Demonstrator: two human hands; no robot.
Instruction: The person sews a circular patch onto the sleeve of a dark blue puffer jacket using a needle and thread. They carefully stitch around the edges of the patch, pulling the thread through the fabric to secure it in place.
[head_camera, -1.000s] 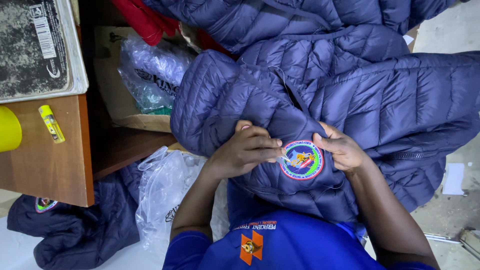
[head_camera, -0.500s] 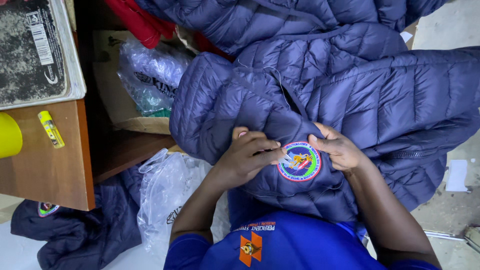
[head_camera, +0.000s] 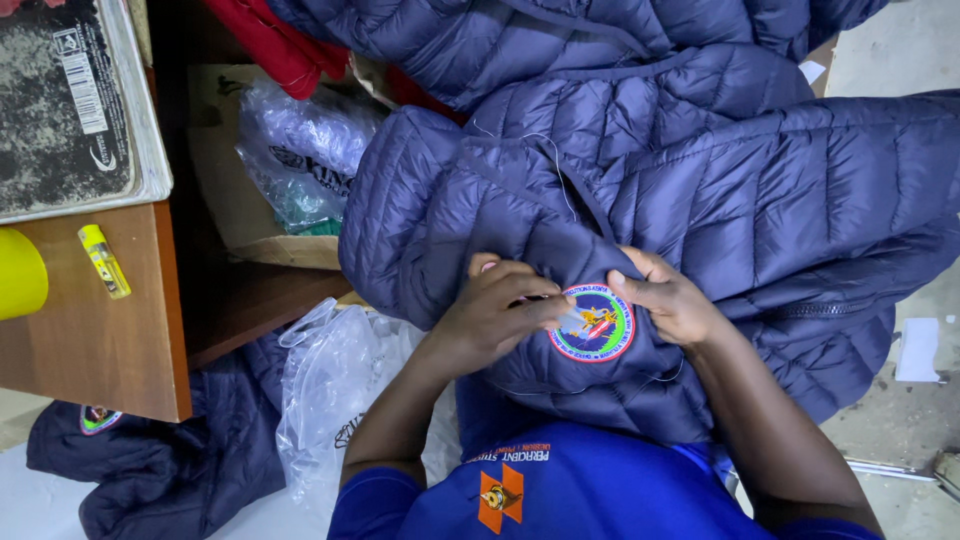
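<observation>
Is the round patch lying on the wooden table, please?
No, the patch sits on the navy jacket, between the left hand and the right hand.

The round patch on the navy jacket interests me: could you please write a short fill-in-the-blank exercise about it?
1. Both hands, the left hand and the right hand, rest on a puffer jacket coloured ____.
2. The embroidered patch between them is ____ in shape.
3. The small tube on the wooden table is ____.

Missing words: navy blue; round; yellow
</observation>
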